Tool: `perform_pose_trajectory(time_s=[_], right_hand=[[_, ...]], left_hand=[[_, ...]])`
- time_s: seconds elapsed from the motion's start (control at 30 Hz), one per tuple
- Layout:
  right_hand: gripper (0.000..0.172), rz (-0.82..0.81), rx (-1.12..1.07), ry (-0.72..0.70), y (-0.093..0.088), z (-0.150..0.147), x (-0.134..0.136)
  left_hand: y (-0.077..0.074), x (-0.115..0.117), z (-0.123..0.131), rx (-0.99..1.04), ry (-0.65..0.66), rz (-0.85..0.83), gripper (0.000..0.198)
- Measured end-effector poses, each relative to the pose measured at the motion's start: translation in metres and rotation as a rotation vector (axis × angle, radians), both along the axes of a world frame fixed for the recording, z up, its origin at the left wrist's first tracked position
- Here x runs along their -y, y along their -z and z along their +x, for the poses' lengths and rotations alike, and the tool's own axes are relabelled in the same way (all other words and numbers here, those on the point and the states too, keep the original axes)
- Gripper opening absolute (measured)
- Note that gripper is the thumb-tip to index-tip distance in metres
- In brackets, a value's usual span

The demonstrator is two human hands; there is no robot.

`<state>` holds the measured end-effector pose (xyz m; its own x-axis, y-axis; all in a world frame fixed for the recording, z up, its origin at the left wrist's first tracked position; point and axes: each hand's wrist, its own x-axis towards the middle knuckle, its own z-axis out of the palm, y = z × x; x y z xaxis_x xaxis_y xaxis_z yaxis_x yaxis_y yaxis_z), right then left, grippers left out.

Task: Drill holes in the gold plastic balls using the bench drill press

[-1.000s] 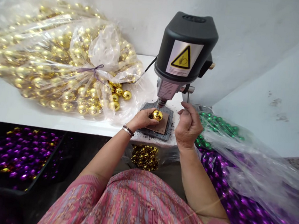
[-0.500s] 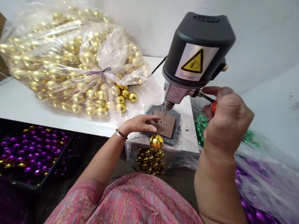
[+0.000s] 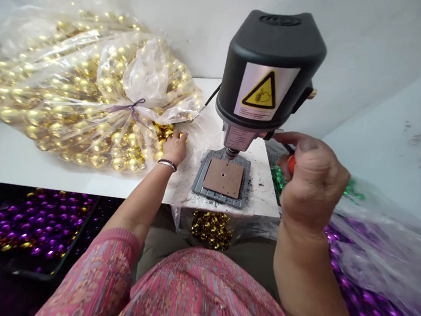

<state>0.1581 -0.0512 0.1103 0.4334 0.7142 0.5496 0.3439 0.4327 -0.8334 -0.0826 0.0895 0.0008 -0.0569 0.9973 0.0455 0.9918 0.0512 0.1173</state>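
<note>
A tray of purple baubles (image 3: 38, 224) sits low at eight o'clock, below the white worktop (image 3: 36, 172). On the worktop lies a tied plastic bag of gold baubles (image 3: 72, 87), with loose gold baubles (image 3: 166, 133) against it at ten o'clock. The left hand (image 3: 174, 147) curls its fingers down onto these; whether it grips one, I cannot tell. Mid-worktop, a bench drill press (image 3: 270, 70) stands over a brown square pad (image 3: 223, 178). A gold heap (image 3: 211, 229) lies below at six o'clock. At three o'clock, the right hand (image 3: 313, 184) pinches a red-handled tool (image 3: 291, 162), beside green baubles (image 3: 277, 181) and bagged purple baubles (image 3: 368, 290).
</note>
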Motion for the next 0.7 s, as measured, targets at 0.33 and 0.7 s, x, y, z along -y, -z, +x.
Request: perform_pose_trajectory(time_s=[0.33, 0.7], right_hand=[[0.041, 0.032, -0.018, -0.038, 0.001, -0.003, 0.0], [0.039, 0.098, 0.213, 0.046, -0.026, 0.005, -0.008]], left_hand=[[-0.017, 0.029, -0.008, 0.661, 0.131, -0.061, 0.047], [0.0, 0.082, 0.024, 1.821, 0.293, -0.479, 0.07]])
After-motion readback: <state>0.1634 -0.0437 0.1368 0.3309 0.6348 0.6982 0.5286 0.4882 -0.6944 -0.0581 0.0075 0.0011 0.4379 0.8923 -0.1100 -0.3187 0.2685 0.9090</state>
